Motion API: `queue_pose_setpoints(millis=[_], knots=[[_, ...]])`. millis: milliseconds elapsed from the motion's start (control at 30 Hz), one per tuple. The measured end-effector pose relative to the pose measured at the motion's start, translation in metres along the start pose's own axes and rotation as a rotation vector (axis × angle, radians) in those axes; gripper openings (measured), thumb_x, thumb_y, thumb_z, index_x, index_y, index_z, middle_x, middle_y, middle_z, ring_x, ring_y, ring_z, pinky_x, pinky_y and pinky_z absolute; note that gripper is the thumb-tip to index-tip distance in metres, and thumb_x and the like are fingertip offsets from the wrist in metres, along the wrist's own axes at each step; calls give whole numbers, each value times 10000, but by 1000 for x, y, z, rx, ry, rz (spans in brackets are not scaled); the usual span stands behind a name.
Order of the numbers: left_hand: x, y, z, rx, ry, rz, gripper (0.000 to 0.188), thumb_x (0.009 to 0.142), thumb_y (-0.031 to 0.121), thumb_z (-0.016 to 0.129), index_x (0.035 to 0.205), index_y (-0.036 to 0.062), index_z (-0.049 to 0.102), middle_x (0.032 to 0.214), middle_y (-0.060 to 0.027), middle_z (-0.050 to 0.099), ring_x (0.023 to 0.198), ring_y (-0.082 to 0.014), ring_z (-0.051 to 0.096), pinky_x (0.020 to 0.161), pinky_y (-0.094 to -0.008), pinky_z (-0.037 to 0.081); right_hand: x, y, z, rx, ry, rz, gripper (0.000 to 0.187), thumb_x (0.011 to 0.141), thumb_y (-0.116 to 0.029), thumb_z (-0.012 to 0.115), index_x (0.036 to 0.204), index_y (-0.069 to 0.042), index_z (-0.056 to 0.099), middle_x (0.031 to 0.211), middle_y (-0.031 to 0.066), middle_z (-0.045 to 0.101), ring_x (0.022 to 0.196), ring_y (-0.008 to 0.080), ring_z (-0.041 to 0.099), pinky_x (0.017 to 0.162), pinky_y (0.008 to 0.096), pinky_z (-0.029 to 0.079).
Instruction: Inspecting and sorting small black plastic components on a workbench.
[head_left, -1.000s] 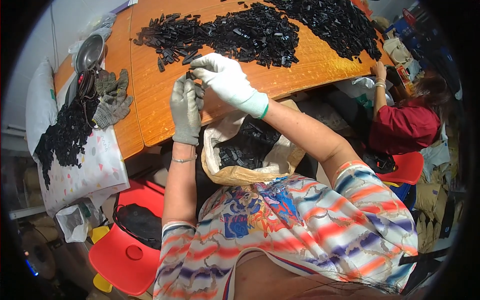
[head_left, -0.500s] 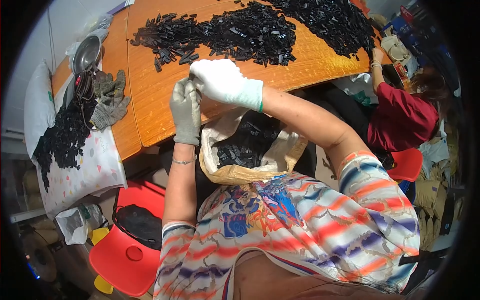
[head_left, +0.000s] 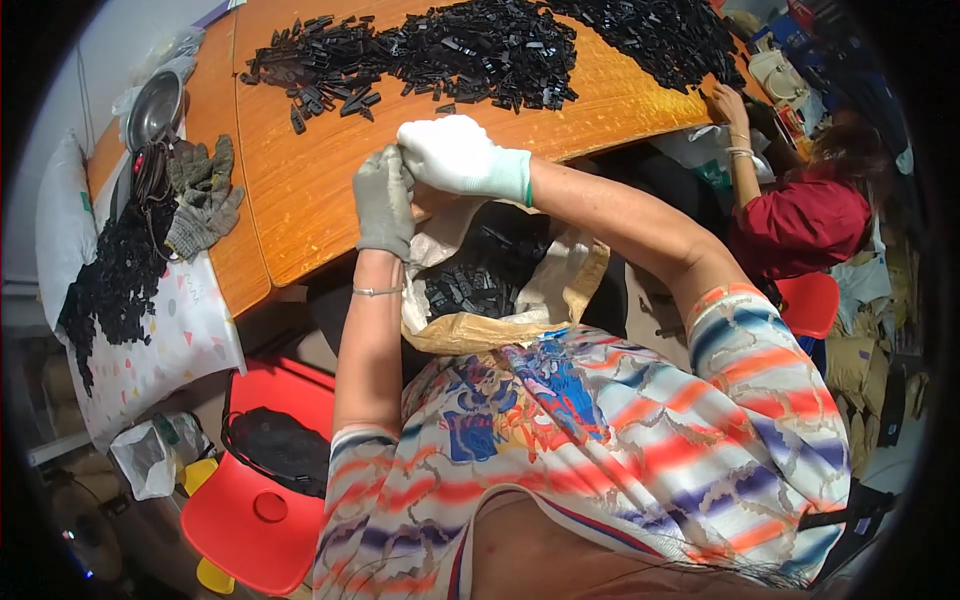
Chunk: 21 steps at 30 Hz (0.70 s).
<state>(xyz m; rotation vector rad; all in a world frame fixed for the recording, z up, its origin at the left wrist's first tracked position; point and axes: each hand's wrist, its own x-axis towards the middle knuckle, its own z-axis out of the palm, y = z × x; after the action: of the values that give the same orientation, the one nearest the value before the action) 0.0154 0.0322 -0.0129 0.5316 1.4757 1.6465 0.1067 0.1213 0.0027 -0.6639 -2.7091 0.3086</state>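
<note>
My left hand (head_left: 384, 203), in a grey glove, is closed with its fingertips against my right hand (head_left: 455, 157), which wears a white glove with a pale green cuff. Both meet above the table's near edge, and whatever their fingers pinch is hidden. Just below them, an open sack (head_left: 490, 333) with a folded-down rim rests at my lap. Inside it lie many small black plastic pieces (head_left: 470, 285). Beyond my hands, a pile of similar black pieces (head_left: 485, 55) is spread over the wooden table (head_left: 330, 190).
At left, a metal bowl (head_left: 156, 110), grey work gloves (head_left: 205, 195) and more black pieces (head_left: 120, 265) lie on a patterned cover. A red chair (head_left: 255, 520) stands at lower left. On the right a co-worker in a dark red top (head_left: 805, 225) reaches to another black heap (head_left: 660, 45).
My hands stay together, the left glove now more upright against the right. The whole view has shifted slightly, and the co-worker's arm has moved a little.
</note>
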Motion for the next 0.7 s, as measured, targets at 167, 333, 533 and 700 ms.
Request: queue_pose_setpoints(millis=[167, 333, 533, 700], knots=[[-4, 3, -11, -89, -248, 34, 253, 968, 283, 481, 872, 53, 523, 666, 14, 468, 525, -48, 390, 459, -186, 316, -4, -3, -20, 155, -3, 264, 259, 862, -275, 559, 995, -64, 627, 893, 131, 669, 825, 332, 639, 741, 416, 502], [-16, -12, -32, -243, -283, -84, 198, 972, 212, 489, 995, 22, 540, 778, -20, 533, 600, -48, 452, 524, -165, 372, -11, 18, -27, 575, -141, 51, 292, 868, -264, 583, 1075, -67, 643, 925, 89, 681, 862, 217, 641, 760, 306, 488], [-39, -18, -22, -385, -298, -191, 149, 986, 188, 464, 953, 51, 511, 772, -22, 519, 578, -51, 439, 530, -153, 380, -34, 15, -23, 1220, -262, 250, 222, 842, -215, 658, 940, -16, 664, 803, 23, 652, 701, 82, 581, 629, 219, 459], [-65, -41, -28, -454, -408, -299, 258, 995, 320, 446, 958, 80, 533, 723, 11, 480, 547, -36, 396, 469, -183, 296, -44, -1, -16, 858, -341, 299, 209, 835, -217, 660, 764, -21, 671, 692, 16, 649, 657, 56, 559, 616, 249, 465]])
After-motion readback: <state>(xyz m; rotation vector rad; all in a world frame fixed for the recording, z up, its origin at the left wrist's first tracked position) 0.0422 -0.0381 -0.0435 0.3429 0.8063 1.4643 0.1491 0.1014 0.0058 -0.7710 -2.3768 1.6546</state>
